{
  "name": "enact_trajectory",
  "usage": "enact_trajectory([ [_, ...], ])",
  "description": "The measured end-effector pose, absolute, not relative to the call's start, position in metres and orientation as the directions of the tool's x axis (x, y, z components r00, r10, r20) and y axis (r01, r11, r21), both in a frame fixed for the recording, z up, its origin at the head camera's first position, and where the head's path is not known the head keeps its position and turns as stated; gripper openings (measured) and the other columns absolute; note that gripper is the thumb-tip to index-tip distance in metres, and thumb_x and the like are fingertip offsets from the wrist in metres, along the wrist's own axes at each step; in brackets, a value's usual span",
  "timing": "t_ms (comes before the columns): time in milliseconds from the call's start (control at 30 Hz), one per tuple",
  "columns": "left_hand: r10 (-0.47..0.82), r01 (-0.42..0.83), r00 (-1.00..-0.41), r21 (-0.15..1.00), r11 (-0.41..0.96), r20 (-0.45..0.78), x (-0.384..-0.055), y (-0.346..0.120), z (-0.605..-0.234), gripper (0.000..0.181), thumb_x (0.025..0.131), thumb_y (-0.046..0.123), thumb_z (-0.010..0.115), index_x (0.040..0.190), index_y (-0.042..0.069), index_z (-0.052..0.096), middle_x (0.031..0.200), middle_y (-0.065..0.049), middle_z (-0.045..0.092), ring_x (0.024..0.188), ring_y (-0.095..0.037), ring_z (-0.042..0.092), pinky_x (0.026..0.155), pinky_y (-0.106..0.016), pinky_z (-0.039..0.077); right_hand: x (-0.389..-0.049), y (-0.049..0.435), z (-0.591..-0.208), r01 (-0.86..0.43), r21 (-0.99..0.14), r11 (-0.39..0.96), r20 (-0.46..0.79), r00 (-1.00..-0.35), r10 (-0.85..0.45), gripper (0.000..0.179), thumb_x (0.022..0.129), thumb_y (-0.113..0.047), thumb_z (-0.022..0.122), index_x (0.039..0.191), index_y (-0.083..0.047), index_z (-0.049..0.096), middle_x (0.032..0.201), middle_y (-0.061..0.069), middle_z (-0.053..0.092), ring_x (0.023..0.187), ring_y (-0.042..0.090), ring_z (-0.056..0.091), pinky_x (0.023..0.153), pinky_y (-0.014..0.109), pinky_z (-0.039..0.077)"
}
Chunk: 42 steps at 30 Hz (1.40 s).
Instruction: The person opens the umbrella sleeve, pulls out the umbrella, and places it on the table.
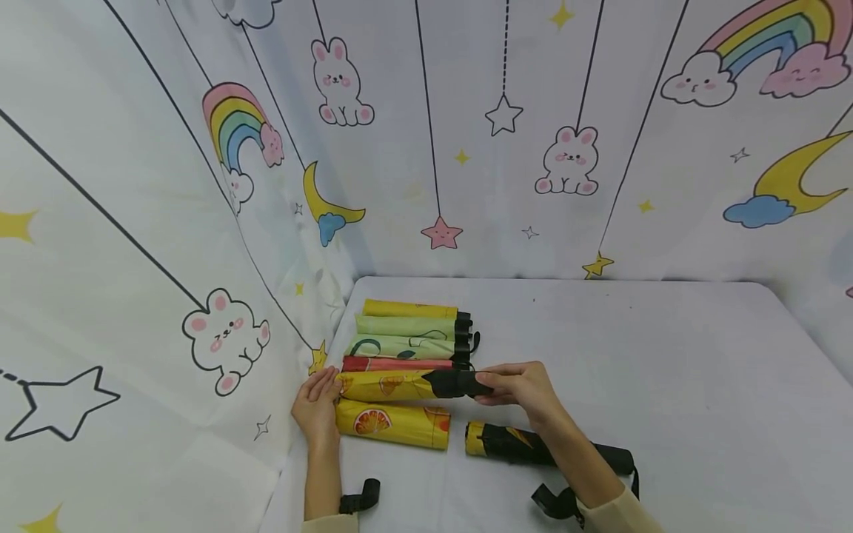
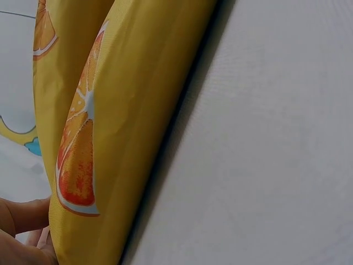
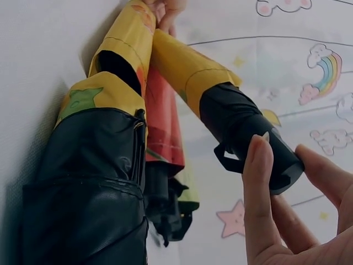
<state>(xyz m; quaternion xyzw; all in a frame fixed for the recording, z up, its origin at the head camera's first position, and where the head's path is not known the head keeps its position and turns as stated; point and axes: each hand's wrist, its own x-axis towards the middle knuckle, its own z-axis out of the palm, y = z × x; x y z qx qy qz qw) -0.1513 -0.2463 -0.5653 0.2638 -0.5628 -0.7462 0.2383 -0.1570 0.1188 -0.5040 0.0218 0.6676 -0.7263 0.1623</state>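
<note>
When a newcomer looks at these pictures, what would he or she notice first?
Probably the yellow umbrella, low in the head view: the left hand is at one end, the right hand grips its black handle. Behind it lies a row of folded umbrellas; farther back hangs a white cloth with rainbows.

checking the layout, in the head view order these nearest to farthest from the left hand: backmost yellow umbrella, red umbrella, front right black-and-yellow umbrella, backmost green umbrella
From the left hand:
1. red umbrella, just beyond the held yellow umbrella
2. backmost green umbrella, farther back
3. backmost yellow umbrella, farther back again
4. black-and-yellow umbrella, front right
</note>
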Motion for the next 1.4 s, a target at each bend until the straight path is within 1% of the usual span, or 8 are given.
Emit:
enact_trajectory([
  [133, -0.652, 0.061, -0.748, 0.964, -0.257, -0.127, -0.151, -0.246, -0.565, 0.042, 0.095, -0.012, 0.067, 0.136, -0.011, 0.058, 0.136, -0.028, 0.064, 0.122, -0.028, 0.069, 0.093, -0.026, 0.058, -0.154, 0.121, -0.503, 0.273, -0.961, -0.051, -0.259, -0.946, -0.196, 0.048, 0.086, -0.028, 0.088, 0.117, 0.006, 0.075, 0.111, 0.021, 0.076, 0.084, 0.035, 0.078, 0.085, 0.04, 0.064],
  [333, -0.656, 0.071, -0.744, 0.96, -0.272, -0.131, -0.149, -0.245, -0.565, 0.043, 0.095, -0.01, 0.069, 0.136, -0.01, 0.058, 0.136, -0.028, 0.064, 0.12, -0.027, 0.07, 0.095, -0.027, 0.057, -0.15, 0.126, -0.501, 0.286, -0.955, -0.074, -0.269, -0.946, -0.179, 0.045, 0.085, -0.024, 0.089, 0.115, 0.007, 0.076, 0.112, 0.021, 0.075, 0.086, 0.036, 0.078, 0.081, 0.042, 0.064],
  [767, -0.664, 0.088, -0.737, 0.956, -0.279, -0.126, -0.149, -0.246, -0.564, 0.043, 0.094, -0.01, 0.07, 0.135, -0.011, 0.058, 0.135, -0.028, 0.064, 0.118, -0.026, 0.071, 0.094, -0.026, 0.057, -0.145, 0.135, -0.501, 0.256, -0.959, -0.118, -0.23, -0.953, -0.199, 0.045, 0.086, -0.019, 0.087, 0.116, 0.012, 0.073, 0.11, 0.023, 0.075, 0.085, 0.036, 0.078, 0.079, 0.043, 0.064],
  [1133, -0.666, 0.075, -0.733, 0.957, -0.281, -0.138, -0.147, -0.245, -0.561, 0.043, 0.095, -0.009, 0.069, 0.137, -0.01, 0.058, 0.137, -0.027, 0.064, 0.119, -0.025, 0.07, 0.094, -0.026, 0.057, -0.144, 0.14, -0.5, 0.263, -0.959, -0.107, -0.245, -0.957, -0.156, 0.044, 0.086, -0.019, 0.087, 0.115, 0.012, 0.074, 0.109, 0.022, 0.075, 0.084, 0.036, 0.078, 0.078, 0.044, 0.065],
  [1400, -0.657, 0.068, -0.74, 0.955, -0.288, -0.145, -0.146, -0.246, -0.56, 0.044, 0.096, -0.008, 0.069, 0.138, -0.009, 0.057, 0.138, -0.026, 0.063, 0.121, -0.025, 0.069, 0.094, -0.026, 0.057, -0.139, 0.147, -0.496, 0.259, -0.961, -0.096, -0.243, -0.958, -0.155, 0.043, 0.086, -0.018, 0.087, 0.116, 0.011, 0.073, 0.109, 0.022, 0.075, 0.084, 0.036, 0.078, 0.079, 0.043, 0.065],
])
